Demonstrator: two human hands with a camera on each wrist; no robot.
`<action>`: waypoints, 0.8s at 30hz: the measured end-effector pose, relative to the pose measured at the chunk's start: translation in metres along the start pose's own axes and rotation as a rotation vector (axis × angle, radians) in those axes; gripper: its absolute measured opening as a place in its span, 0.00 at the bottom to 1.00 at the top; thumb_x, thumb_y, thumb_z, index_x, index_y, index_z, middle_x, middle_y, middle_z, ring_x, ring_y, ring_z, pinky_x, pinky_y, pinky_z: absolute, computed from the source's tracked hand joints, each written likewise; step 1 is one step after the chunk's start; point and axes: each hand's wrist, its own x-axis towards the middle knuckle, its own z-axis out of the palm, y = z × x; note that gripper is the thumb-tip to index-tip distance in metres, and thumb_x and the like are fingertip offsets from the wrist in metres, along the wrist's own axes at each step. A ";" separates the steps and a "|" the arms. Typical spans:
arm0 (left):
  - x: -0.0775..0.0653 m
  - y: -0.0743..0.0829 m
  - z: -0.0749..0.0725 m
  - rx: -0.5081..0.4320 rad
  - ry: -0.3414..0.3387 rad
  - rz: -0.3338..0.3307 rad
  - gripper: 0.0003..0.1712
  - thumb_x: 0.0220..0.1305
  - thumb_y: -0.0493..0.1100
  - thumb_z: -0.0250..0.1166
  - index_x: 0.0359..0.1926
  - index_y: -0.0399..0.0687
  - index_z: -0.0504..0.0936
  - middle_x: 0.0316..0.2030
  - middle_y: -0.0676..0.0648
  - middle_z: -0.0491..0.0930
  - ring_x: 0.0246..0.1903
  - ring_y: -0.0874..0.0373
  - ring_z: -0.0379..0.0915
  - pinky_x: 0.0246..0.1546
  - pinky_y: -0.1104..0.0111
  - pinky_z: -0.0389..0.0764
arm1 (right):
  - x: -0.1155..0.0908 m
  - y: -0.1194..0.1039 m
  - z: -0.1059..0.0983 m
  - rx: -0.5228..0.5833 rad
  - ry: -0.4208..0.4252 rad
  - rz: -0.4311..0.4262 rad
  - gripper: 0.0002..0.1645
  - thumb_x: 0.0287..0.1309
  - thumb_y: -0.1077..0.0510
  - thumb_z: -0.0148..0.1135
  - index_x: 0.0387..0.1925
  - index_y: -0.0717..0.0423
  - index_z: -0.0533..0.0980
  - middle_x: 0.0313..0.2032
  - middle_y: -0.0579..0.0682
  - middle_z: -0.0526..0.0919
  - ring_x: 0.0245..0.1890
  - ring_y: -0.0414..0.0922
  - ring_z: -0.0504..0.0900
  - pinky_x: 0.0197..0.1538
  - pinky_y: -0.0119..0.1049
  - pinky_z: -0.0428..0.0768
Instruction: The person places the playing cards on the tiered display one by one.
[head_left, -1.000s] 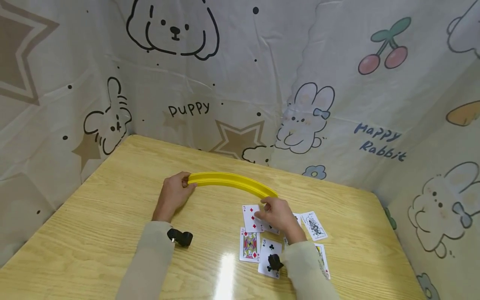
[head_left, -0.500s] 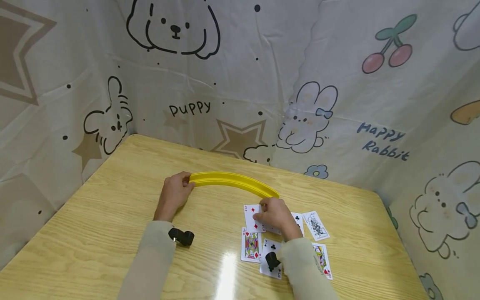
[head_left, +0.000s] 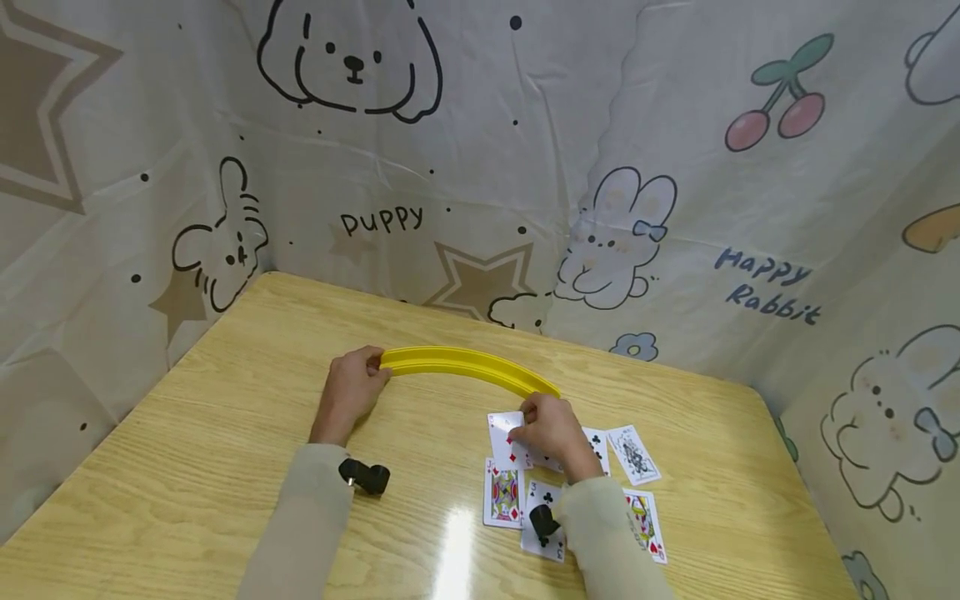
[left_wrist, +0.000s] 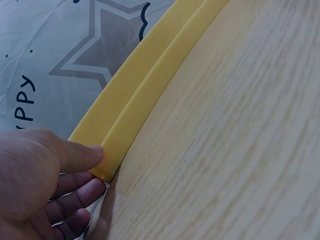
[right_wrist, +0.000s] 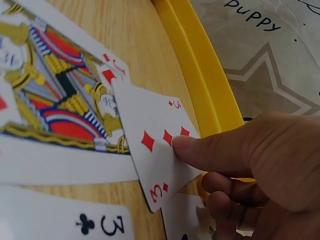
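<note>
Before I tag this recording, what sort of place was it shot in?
Probably an improvised recording booth: cartoon-printed fabric hangs behind and along both sides of a wood-grain table, and black wrist-mounted devices, perhaps cameras, sit at both cuffs.

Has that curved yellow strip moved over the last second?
No: against the far left table corner in the head view, the yellow strip shows no visible shift either way.

Soft light fell, white glare (head_left: 453, 554) streaked the table (head_left: 225, 450), nearer than the yellow strip (head_left: 461, 362), left wrist view looked dim
</note>
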 end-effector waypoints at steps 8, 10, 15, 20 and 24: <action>0.001 0.000 0.001 0.006 0.006 0.001 0.22 0.67 0.38 0.66 0.60 0.34 0.78 0.48 0.36 0.82 0.44 0.47 0.80 0.46 0.56 0.81 | -0.002 0.002 0.000 0.099 0.027 0.054 0.15 0.56 0.60 0.74 0.41 0.58 0.78 0.35 0.51 0.79 0.33 0.47 0.76 0.38 0.38 0.78; 0.002 0.000 0.001 0.010 0.006 0.002 0.22 0.67 0.38 0.67 0.60 0.34 0.78 0.48 0.36 0.82 0.44 0.47 0.80 0.46 0.56 0.81 | -0.002 0.002 -0.001 0.098 0.036 0.055 0.14 0.57 0.60 0.74 0.41 0.58 0.78 0.34 0.51 0.79 0.34 0.47 0.76 0.39 0.38 0.78; 0.001 0.000 0.001 0.015 0.006 0.003 0.23 0.67 0.38 0.66 0.61 0.35 0.78 0.48 0.37 0.82 0.44 0.47 0.79 0.46 0.56 0.81 | -0.004 0.002 -0.004 0.099 0.048 0.027 0.12 0.58 0.63 0.72 0.42 0.60 0.78 0.33 0.51 0.79 0.33 0.47 0.76 0.38 0.37 0.78; 0.000 0.000 0.001 0.015 0.006 -0.003 0.23 0.67 0.38 0.66 0.61 0.35 0.78 0.47 0.37 0.82 0.43 0.47 0.79 0.45 0.56 0.81 | -0.006 0.004 -0.007 0.090 0.039 -0.027 0.12 0.59 0.65 0.70 0.45 0.60 0.80 0.32 0.50 0.77 0.31 0.46 0.74 0.34 0.36 0.76; 0.000 0.000 0.001 0.012 0.003 -0.010 0.23 0.67 0.38 0.66 0.61 0.35 0.78 0.48 0.37 0.82 0.44 0.47 0.79 0.46 0.57 0.81 | -0.009 0.004 -0.011 0.094 0.039 -0.064 0.09 0.60 0.64 0.69 0.43 0.59 0.81 0.32 0.49 0.78 0.32 0.46 0.74 0.35 0.37 0.75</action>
